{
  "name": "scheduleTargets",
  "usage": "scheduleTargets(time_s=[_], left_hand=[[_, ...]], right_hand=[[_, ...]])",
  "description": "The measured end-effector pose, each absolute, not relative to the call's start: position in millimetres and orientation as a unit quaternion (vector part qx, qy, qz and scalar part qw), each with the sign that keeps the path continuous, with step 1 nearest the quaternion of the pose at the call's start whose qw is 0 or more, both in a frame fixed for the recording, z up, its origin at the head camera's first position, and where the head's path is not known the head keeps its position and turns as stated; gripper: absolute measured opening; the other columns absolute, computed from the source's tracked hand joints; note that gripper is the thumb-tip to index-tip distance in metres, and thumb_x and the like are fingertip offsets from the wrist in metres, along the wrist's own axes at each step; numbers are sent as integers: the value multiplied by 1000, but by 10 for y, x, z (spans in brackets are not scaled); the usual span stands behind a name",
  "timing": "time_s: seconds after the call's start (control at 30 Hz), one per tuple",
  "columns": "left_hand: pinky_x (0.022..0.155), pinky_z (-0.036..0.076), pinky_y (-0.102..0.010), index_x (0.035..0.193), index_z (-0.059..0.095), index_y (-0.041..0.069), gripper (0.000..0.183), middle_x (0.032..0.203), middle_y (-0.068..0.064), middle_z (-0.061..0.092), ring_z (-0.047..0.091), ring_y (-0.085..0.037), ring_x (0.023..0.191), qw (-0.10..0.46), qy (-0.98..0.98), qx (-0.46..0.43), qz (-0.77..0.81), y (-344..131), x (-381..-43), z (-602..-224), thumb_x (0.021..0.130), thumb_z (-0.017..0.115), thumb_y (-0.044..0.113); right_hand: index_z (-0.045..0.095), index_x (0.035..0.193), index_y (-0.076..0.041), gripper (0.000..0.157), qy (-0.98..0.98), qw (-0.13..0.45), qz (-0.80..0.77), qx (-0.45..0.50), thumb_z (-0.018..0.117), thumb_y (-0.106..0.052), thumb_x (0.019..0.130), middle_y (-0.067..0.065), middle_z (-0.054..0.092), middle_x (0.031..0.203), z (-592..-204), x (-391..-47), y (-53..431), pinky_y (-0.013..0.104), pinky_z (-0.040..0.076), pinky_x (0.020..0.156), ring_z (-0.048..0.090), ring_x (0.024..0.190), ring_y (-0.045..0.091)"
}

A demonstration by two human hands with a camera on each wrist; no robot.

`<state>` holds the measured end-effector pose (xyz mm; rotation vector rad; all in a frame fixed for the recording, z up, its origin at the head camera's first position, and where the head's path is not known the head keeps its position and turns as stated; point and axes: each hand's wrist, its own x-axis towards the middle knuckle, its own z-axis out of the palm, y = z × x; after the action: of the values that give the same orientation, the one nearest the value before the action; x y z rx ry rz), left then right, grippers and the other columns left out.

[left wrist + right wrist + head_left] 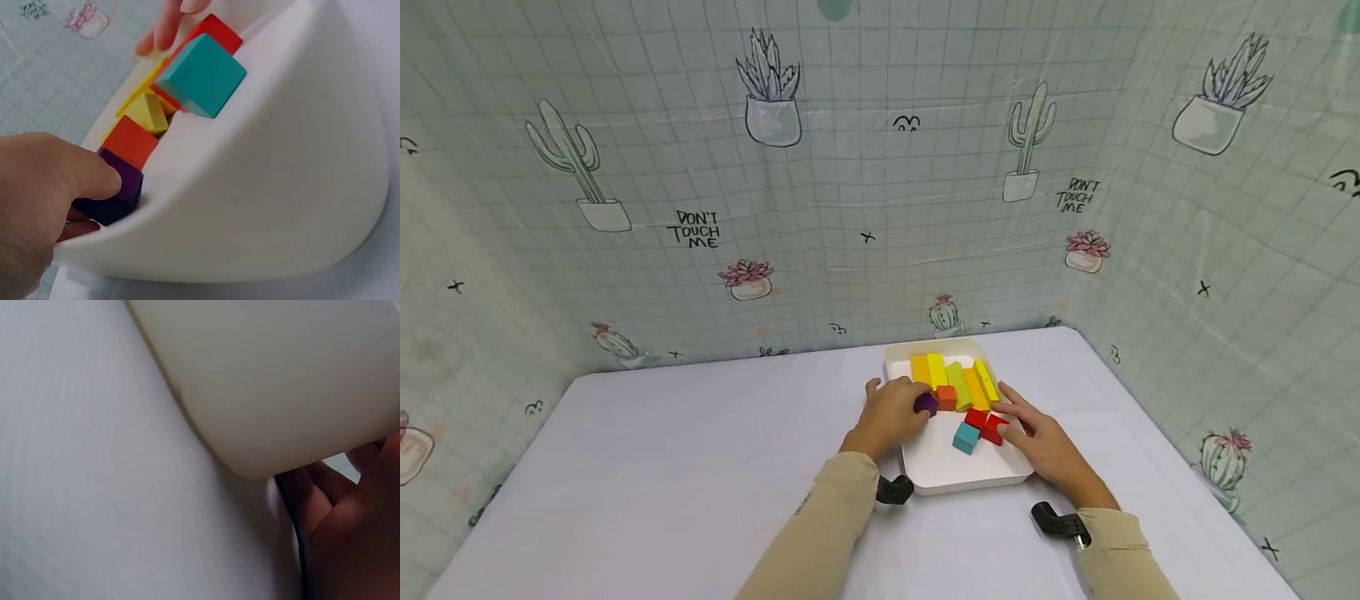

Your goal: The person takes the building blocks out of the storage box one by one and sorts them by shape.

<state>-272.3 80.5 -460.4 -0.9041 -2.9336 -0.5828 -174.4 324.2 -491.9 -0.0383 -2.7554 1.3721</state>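
Observation:
A white tray (pixel 958 475) holds several coloured wooden blocks. At its left side my left hand (pixel 891 415) pinches a purple block (pixel 125 187), thumb on its near face; the other fingertips are mostly hidden behind it. Against the purple block stands an orange block (pixel 947 398). My right hand (pixel 1047 446) is at the tray's right side, fingers spread, its thumb at a red block (pixel 993 430). A second red block (pixel 976 418) and a teal block (pixel 966 438) lie beside that one. In the right wrist view, the tray wall covers part of the right hand's fingers.
Long yellow blocks (pixel 937 371), a yellow-green block (pixel 958 386) and amber blocks (pixel 976 388) lie along the tray's far end. A white cloth covers the table (pixel 700 467). Behind and to the right hangs a gridded curtain (pixel 850 192) printed with cacti.

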Motion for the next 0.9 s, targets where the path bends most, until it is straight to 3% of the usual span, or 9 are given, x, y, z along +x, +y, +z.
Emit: scheduleTargets(time_s=[0.43,0.67,0.9], left_hand=[[114,25,-57,132,68,20,41,113,1,67,60,-15,102,-3,-940,-276,-202,856,-2715,-4628,92,72,30],[116,23,-56,132,67,13,45,115,-2,67,60,-16,108,8,-931,-271,-245,926,-2666,-4694,91,73,30],[117,21,-56,129,69,10,43,109,-2,67,59,-16,103,24,-926,-282,-251,800,-2775,-4596,90,74,28]], right_hand=[[57,142,-10,43,-894,27,447,1,57,-25,102,2,24,165,-4910,-1745,3288,55,29,113,21,150,36],[58,141,-9,42,-899,25,438,-1,58,-23,102,3,25,164,-4861,-1696,3340,57,27,114,21,149,37],[59,140,-9,41,-888,28,459,-8,57,-24,101,-3,24,164,-4915,-1780,3235,50,27,115,20,151,30]])
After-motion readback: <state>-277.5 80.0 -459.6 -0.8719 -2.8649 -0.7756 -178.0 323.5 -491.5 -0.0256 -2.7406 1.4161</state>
